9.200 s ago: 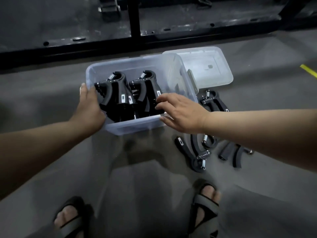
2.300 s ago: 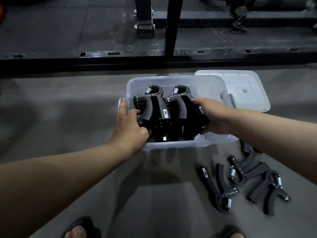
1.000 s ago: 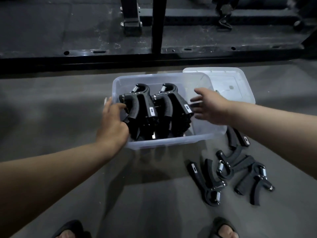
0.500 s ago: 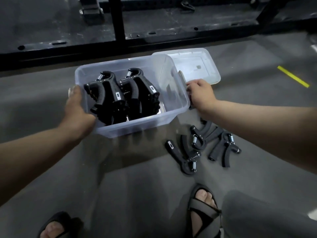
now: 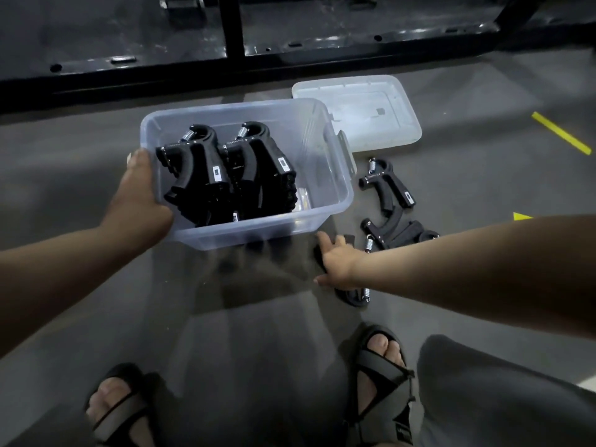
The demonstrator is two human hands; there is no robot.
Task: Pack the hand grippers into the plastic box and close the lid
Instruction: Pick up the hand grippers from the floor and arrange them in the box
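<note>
Translucent plastic box [image 5: 322, 146] | ribbed black grippers [image 5: 206, 169] | right hand [image 5: 337, 262] perhaps gripping one

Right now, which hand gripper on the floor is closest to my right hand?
The hand gripper lying nearest you, partly under your right hand; the others lie farther off beside the plastic box.

We read the plastic box [image 5: 274, 232] and its lid [image 5: 371, 124] as smooth, translucent, slightly frosted plastic with a mild sheen. The hand grippers [image 5: 225, 175] look like matt black plastic with ribbed, rubbery-looking handles, and their coiled springs [image 5: 372, 164] are bright bare metal. We take the floor [image 5: 258, 333] as matt grey and faintly rough, the frame [image 5: 290, 53] behind as glossy black-painted metal, and the sandal straps [image 5: 383, 375] as woven cloth.
</note>
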